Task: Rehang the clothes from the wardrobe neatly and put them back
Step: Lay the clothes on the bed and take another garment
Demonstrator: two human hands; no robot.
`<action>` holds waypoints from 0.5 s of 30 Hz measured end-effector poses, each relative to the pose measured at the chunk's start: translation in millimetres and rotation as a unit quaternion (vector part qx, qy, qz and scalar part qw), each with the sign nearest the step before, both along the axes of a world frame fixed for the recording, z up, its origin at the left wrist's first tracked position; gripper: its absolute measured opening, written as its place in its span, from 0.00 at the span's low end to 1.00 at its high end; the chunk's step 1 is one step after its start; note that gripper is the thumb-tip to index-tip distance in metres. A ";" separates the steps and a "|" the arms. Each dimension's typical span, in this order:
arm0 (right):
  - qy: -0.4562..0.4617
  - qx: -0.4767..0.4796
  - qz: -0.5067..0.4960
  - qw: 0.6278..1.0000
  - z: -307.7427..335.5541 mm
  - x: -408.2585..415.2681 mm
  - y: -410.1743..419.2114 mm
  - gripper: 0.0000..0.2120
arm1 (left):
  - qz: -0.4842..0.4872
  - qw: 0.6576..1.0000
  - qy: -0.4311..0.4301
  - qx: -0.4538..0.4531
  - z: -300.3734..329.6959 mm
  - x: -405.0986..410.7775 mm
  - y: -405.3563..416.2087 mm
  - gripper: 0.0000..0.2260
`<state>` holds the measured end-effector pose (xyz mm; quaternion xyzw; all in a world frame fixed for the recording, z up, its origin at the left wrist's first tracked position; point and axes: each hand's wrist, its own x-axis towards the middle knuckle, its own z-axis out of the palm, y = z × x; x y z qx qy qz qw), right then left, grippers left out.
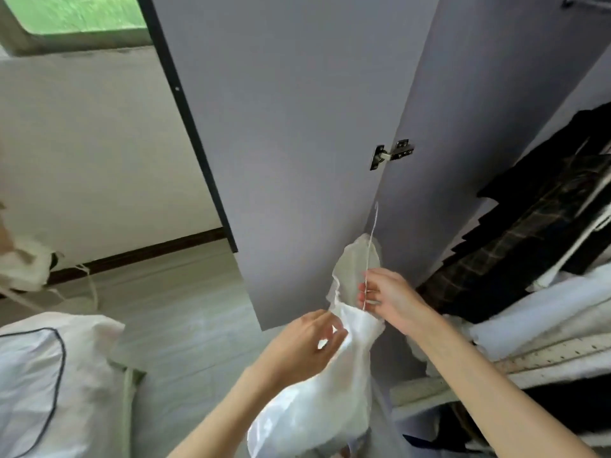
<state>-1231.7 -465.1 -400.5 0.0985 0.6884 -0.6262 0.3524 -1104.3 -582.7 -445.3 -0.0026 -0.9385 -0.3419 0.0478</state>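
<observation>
White satin garment hangs lengthwise from both hands before the open wardrobe door, left fingers pinching its bunched top, right fingers pinching the thin strap rising above.

One view only, from a camera on the person's head, wide-angle, with straight edges bowed toward the frame's sides. It looks forward and down, tilted so the open wardrobe door leans across the middle of the frame from upper centre to lower centre. Both forearms enter from the bottom edge, and the hands sit close to the lens at lower centre. The floor fills the lower left, a window sits in the upper left corner, and the wardrobe's inside runs down the right edge.
</observation>
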 end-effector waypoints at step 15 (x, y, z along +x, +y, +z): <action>0.311 0.240 0.491 0.778 -25.4 144.3 -146.1 0.07 | 0.398 0.916 -0.046 -0.029 -44.4 242.4 -143.5 0.20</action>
